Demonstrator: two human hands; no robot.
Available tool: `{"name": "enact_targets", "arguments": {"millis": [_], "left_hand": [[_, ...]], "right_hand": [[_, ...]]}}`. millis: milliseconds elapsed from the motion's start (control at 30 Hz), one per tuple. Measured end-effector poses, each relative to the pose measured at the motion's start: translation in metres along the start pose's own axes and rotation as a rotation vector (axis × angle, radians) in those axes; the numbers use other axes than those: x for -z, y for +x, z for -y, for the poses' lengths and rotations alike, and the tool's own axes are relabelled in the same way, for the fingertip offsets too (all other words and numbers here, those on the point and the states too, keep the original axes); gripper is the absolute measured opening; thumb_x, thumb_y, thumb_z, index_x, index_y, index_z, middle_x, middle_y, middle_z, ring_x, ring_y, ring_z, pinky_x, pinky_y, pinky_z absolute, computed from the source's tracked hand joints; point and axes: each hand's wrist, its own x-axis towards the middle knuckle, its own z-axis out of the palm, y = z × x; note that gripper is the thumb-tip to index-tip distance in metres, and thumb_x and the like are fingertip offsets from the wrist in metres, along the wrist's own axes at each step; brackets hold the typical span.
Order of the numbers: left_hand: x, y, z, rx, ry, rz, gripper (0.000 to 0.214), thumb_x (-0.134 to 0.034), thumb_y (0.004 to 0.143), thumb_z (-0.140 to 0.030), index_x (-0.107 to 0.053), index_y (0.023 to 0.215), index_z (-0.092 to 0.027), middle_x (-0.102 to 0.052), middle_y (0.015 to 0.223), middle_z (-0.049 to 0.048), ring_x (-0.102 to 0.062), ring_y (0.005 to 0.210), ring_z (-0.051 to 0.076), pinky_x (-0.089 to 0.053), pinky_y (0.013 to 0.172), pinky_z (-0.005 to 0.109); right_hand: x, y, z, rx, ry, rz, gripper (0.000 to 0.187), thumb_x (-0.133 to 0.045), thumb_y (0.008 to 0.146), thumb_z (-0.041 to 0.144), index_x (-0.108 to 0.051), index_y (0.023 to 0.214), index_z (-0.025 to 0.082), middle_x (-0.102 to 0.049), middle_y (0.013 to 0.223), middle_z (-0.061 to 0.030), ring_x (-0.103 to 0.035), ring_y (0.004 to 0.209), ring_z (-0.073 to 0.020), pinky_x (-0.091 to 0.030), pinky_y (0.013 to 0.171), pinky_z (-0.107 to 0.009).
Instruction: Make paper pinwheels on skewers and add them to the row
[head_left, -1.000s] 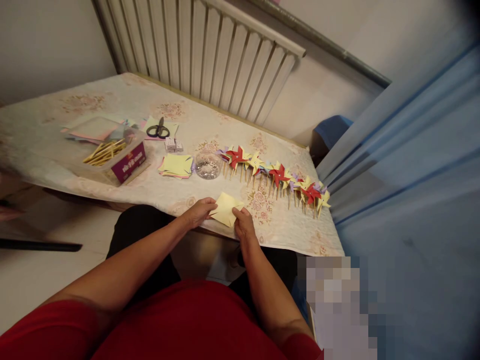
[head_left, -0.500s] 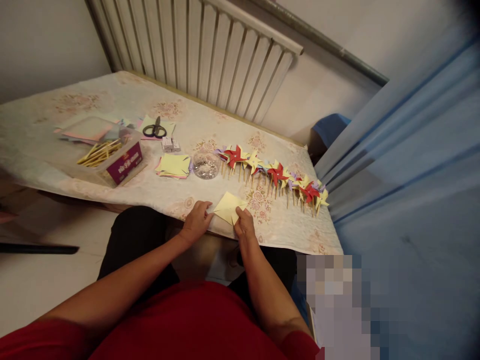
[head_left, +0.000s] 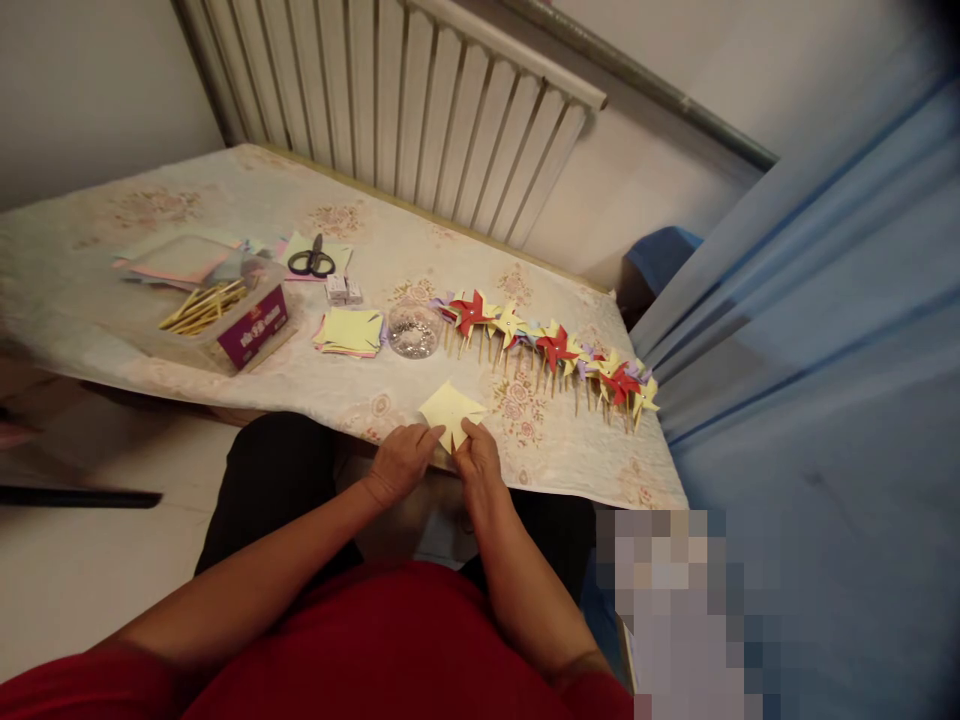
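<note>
A square sheet of yellow paper (head_left: 452, 408) with slits cut in from its corners is held up at the table's front edge. My left hand (head_left: 405, 462) pinches its lower left side between thumb and fingers. On the lower right side, my right hand (head_left: 478, 455) grips it with the thumb on top. Just beyond lies a stack of slit paper squares (head_left: 349, 331), yellow on top. Beside the stack stands a round clear dish (head_left: 415, 333) of small shiny pieces. A row of finished paper pinwheels (head_left: 556, 347) on sticks, red, yellow and purple, lies to the right.
A clear plastic box (head_left: 238, 322) with a purple label holds wooden sticks (head_left: 202, 306). Black-handled scissors (head_left: 311, 258) lie on more paper, near small white boxes (head_left: 343, 290). A radiator (head_left: 420, 110) backs the table; a blue curtain (head_left: 795, 330) hangs at the right.
My left hand has moved right and now touches the yellow paper, which it was beside before. The paper has turned and shifted slightly left.
</note>
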Motion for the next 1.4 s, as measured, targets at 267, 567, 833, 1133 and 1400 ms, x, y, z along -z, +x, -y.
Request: {"name": "enact_targets", "arguments": {"millis": [267, 567, 833, 1133, 1400], "left_hand": [[0.010, 0.002, -0.003, 0.112, -0.056, -0.027, 0.030, -0.044, 0.094, -0.021, -0.068, 0.112, -0.019, -0.062, 0.079, 0.0083, -0.055, 0.072, 0.021, -0.043, 0.070, 0.033], [0.024, 0.008, -0.004, 0.213, -0.349, -0.050, 0.020, -0.048, 0.089, -0.020, -0.067, 0.094, -0.020, -0.064, 0.085, 0.0082, -0.058, 0.082, 0.023, -0.045, 0.079, 0.035], [0.042, 0.023, -0.020, 0.512, -0.813, -0.098, 0.011, -0.062, 0.082, -0.029, -0.064, 0.074, -0.023, -0.063, 0.072, 0.0021, -0.056, 0.074, 0.020, -0.044, 0.077, 0.032], [0.042, 0.027, -0.023, 0.688, -1.058, -0.115, 0.012, -0.065, 0.078, -0.031, -0.060, 0.072, -0.022, -0.065, 0.072, 0.0006, -0.061, 0.076, 0.020, -0.046, 0.075, 0.031], [0.039, 0.027, -0.021, 0.744, -0.998, -0.115, 0.014, -0.063, 0.078, -0.031, -0.056, 0.071, -0.021, -0.063, 0.067, -0.0014, -0.061, 0.070, 0.017, -0.045, 0.069, 0.028]], "right_hand": [[-0.015, -0.018, 0.009, 0.003, -0.016, 0.050, 0.019, -0.069, 0.067, 0.023, -0.059, 0.083, 0.023, -0.073, 0.086, -0.0015, -0.070, 0.098, -0.0221, -0.057, 0.093, -0.036], [-0.034, -0.040, 0.028, 0.049, -0.059, 0.186, 0.021, -0.066, 0.066, 0.023, -0.060, 0.087, 0.023, -0.075, 0.092, -0.0023, -0.069, 0.105, -0.0220, -0.056, 0.096, -0.036], [-0.038, -0.045, 0.027, 0.076, -0.053, 0.210, 0.025, -0.066, 0.066, 0.021, -0.062, 0.091, 0.023, -0.075, 0.094, -0.0023, -0.070, 0.099, -0.0208, -0.054, 0.096, -0.037], [-0.038, -0.048, 0.028, 0.072, -0.082, 0.250, 0.030, -0.067, 0.067, 0.027, -0.062, 0.096, 0.022, -0.075, 0.094, -0.0038, -0.070, 0.100, -0.0236, -0.057, 0.089, -0.038], [-0.028, -0.045, 0.037, 0.008, -0.027, 0.266, 0.036, -0.076, 0.064, 0.029, -0.064, 0.097, 0.019, -0.076, 0.095, -0.0054, -0.071, 0.090, -0.0240, -0.059, 0.081, -0.036]]}}
